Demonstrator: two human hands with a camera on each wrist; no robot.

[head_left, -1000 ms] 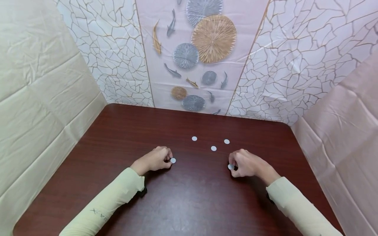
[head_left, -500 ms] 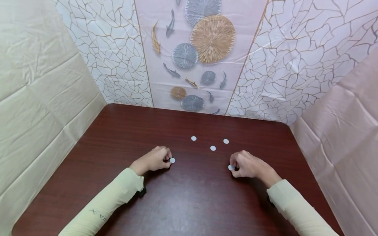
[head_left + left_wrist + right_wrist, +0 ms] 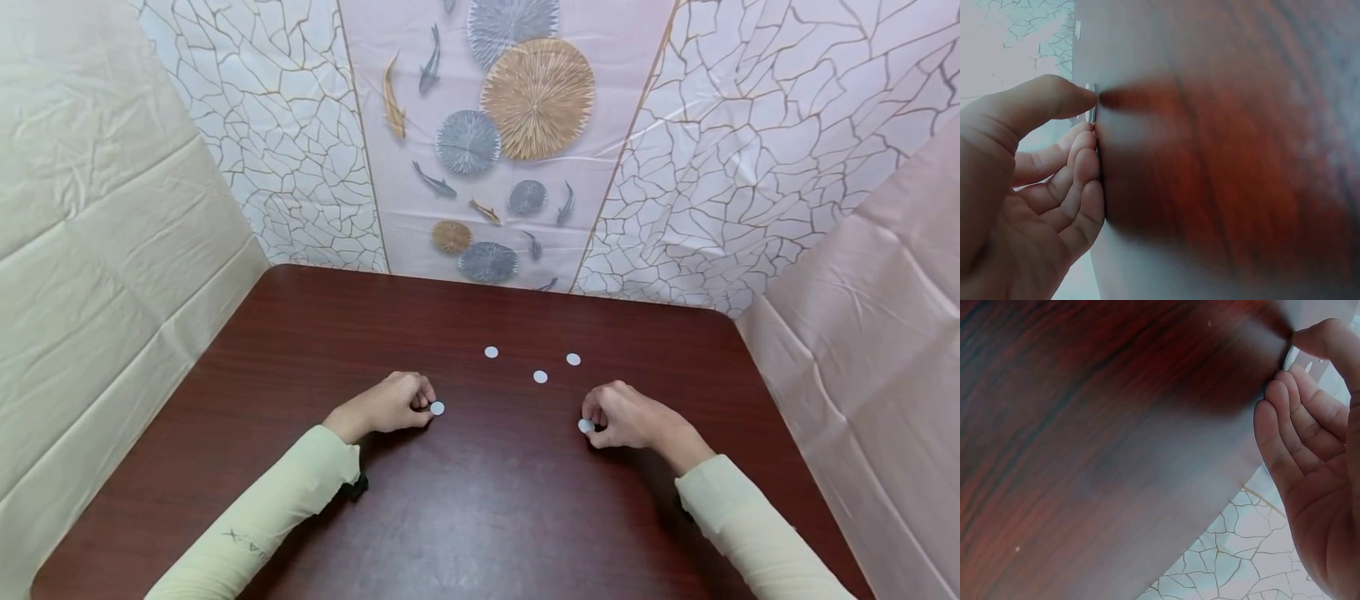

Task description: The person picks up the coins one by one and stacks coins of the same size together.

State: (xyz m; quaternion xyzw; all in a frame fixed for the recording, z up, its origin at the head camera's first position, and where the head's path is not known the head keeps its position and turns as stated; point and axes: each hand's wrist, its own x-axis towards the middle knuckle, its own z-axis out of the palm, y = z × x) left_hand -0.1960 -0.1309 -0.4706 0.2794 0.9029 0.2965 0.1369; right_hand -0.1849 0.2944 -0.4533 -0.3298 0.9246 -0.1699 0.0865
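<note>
At the left of the dark red-brown table, my left hand (image 3: 392, 403) holds a small white round disc (image 3: 438, 408) by its edge between thumb and index finger. The left wrist view shows this disc (image 3: 1091, 114) nearly edge-on, low at the tabletop, with the other fingers curled beside it. Over on the right, my right hand (image 3: 628, 418) pinches a second white disc (image 3: 586, 426) the same way. Only a sliver of that disc (image 3: 1289, 357) shows between thumb and fingertips in the right wrist view. What the discs are made of cannot be made out.
Three more white discs lie flat beyond the hands: a left one (image 3: 491, 352), a middle one (image 3: 540, 377) and a right one (image 3: 573, 359). A patterned cloth (image 3: 487, 208) hangs behind the table (image 3: 465, 517), with plain cloth at both sides.
</note>
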